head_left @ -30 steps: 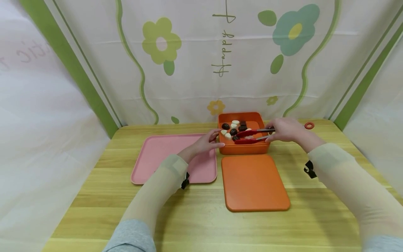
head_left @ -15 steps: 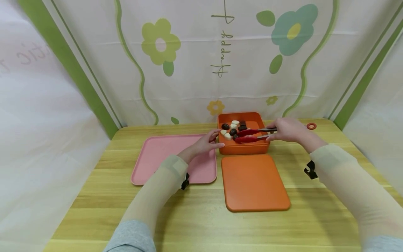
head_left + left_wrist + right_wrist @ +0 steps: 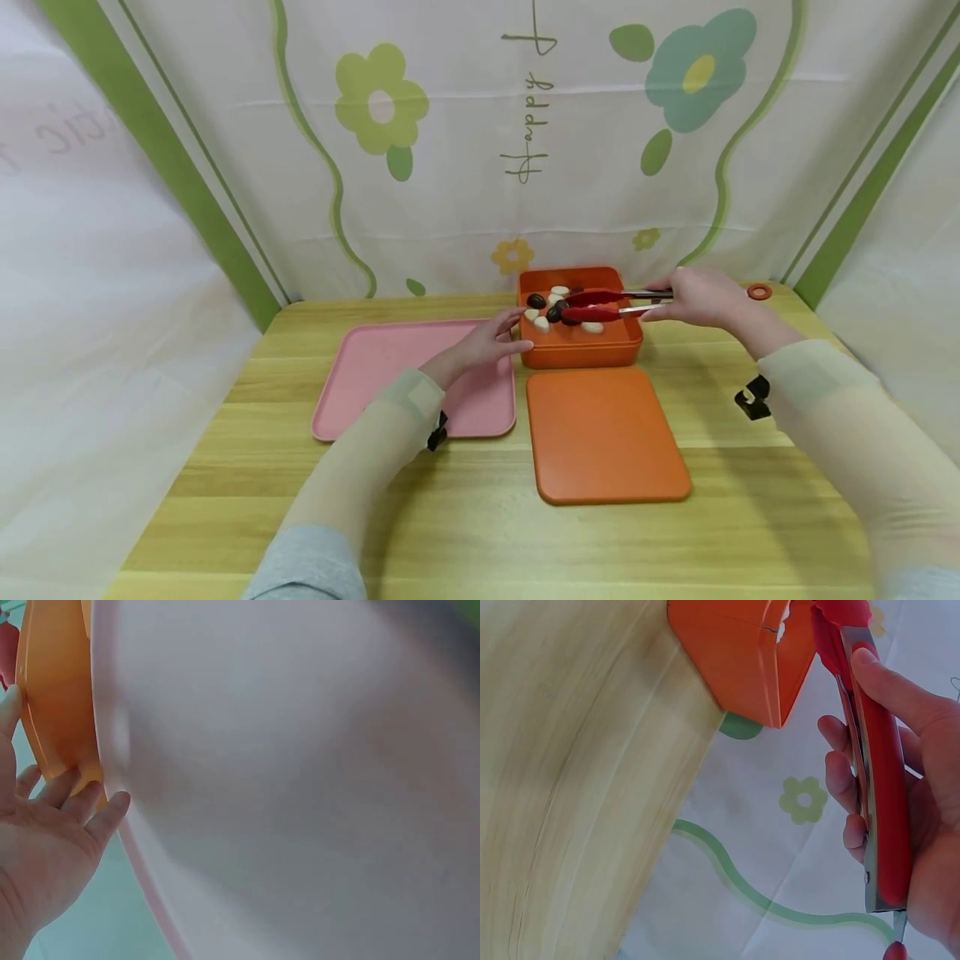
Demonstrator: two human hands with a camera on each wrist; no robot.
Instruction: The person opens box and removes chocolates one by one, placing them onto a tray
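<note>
My right hand (image 3: 701,298) grips a pair of red-tipped metal tongs (image 3: 881,772), whose red pull ring (image 3: 759,291) shows beyond the hand. The tongs' red heads lie inside an orange box (image 3: 581,357), over dark pieces; whether they pinch one is too small to tell. Several white pebble-like pieces and dark brown ones, such as a dark oval (image 3: 536,302) and a white piece (image 3: 592,327), lie on the box floor. At the box's left wall is my left hand (image 3: 487,340), fingers loosely bent and thumb apart; in the left wrist view its fingertips meet the orange wall (image 3: 56,697).
A pink tray (image 3: 382,375) lies left of the box, under my left wrist. In front of the box is a flat orange lid (image 3: 609,437). Everything stands on a wooden table (image 3: 465,533), with a printed cloth (image 3: 450,192) rising behind it.
My right hand and the tongs have shifted back and to the right, with the heads now farther from the box's front wall. A white piece has come into sight near that wall. My left hand stays.
</note>
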